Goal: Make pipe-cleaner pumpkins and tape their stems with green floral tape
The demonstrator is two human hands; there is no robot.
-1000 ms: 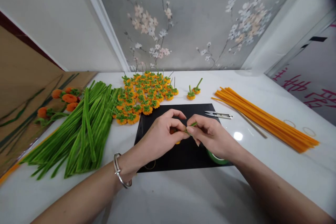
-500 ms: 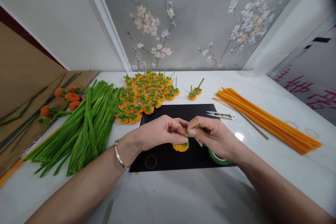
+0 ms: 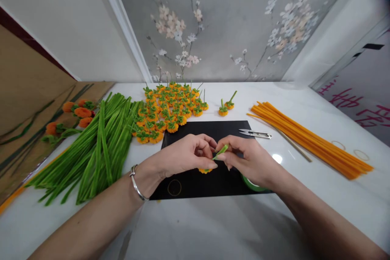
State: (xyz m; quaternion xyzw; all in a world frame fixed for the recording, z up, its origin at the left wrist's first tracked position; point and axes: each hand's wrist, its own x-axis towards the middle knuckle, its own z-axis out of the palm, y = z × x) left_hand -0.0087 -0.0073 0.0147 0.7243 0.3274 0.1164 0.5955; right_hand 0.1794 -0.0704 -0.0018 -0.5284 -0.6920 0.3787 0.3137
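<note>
Over the black mat (image 3: 198,189), my left hand (image 3: 185,154) is closed on a small orange pipe-cleaner flower (image 3: 205,171), mostly hidden under the fingers. My right hand (image 3: 248,157) pinches the flower's green stem (image 3: 222,151) between thumb and fingertips; whether it is wrapped in tape I cannot tell. The fingertips of both hands almost meet there. Under my right wrist, a roll of green tape (image 3: 252,185) lies partly covered at the mat's edge. Thread snips (image 3: 255,133) rest across the mat's upper right edge.
Green pipe cleaners (image 3: 103,150) are heaped at left, beside many finished orange flowers (image 3: 170,105). Two more flowers (image 3: 224,110) stand apart. Orange pipe cleaners (image 3: 310,138) lie at right with a thin stick (image 3: 294,144). A rubber band (image 3: 174,187) sits on the mat.
The flower has shifted slightly left and is more hidden beneath my left fingers. The green stem's end now points up more visibly above my right thumb.
</note>
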